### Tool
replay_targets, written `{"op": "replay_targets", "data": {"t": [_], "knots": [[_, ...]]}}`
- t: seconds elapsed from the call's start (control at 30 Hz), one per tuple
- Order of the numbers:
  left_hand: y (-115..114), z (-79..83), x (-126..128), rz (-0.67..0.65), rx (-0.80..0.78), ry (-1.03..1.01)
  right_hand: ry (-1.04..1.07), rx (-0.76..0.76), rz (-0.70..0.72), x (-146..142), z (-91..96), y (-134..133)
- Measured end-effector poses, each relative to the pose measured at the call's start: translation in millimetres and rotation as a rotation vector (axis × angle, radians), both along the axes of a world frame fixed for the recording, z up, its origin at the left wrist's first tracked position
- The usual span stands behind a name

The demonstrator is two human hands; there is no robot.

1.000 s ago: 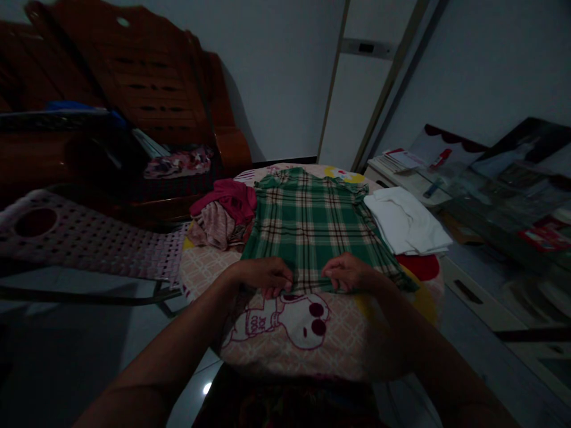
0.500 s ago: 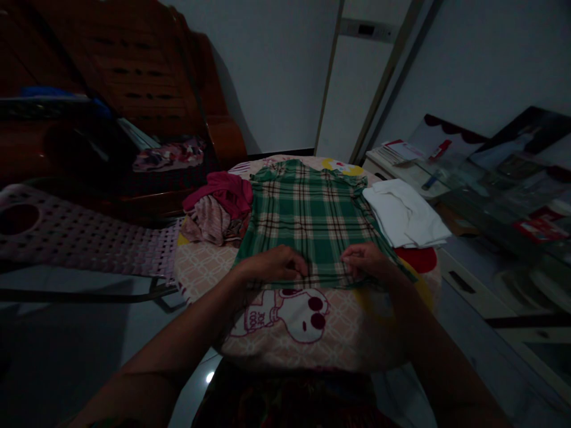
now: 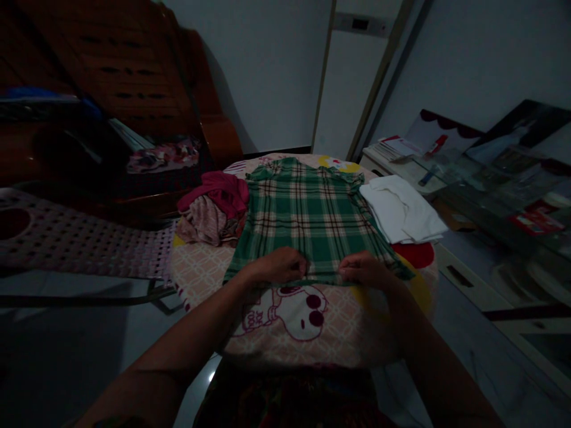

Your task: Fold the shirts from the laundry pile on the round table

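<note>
A green plaid shirt [image 3: 307, 214] lies spread flat on a round table under a pink cartoon-print cloth [image 3: 294, 321]. My left hand [image 3: 279, 266] rests on the shirt's near hem, fingers curled and pinching the fabric. My right hand [image 3: 363, 268] pinches the same hem a little to the right. Both hands are close together at the near edge of the shirt.
A crumpled heap of magenta and pinkish clothes [image 3: 214, 205] lies left of the shirt. Folded white cloth [image 3: 401, 211] sits at the right. A perforated plastic chair [image 3: 84, 244] stands left, a dark wooden bench [image 3: 134, 77] behind, and a cluttered glass-topped cabinet [image 3: 486, 178] at the right.
Both hands have shifted slightly along the near hem, the right one a little to the right. The view has tilted a bit; the shirt lies as before.
</note>
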State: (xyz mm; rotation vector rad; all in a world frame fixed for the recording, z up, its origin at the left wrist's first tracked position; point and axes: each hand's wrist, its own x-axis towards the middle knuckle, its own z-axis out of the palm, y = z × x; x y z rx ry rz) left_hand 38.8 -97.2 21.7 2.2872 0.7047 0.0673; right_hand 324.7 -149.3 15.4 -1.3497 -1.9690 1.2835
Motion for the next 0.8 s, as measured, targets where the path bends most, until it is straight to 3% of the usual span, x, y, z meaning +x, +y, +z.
{"op": "replay_targets", "data": {"t": [0.13, 0.43, 0.57, 0.7, 0.8], "knots": [[10, -6.2, -5, 0.034, -0.130, -0.101, -0.047, 0.046, 0.086, -1, -4.2, 0], [23, -11.2, -8, 0.072, -0.104, -0.236, -0.003, 0.139, 0.216, -46, -0.1, -7], [24, -17.0, -8, 0.060, -0.150, -0.249, 0.063, -0.005, 0.407, -58, 1.0, -7], [23, -17.0, -9, 0.069, -0.161, -0.258, 0.119, -0.016, 0.346, -68, -1.8, -6], [19, -15.4, -10, 0.010, -0.289, -0.201, 0.150, -0.089, 0.431, -74, -2.6, -8]]}}
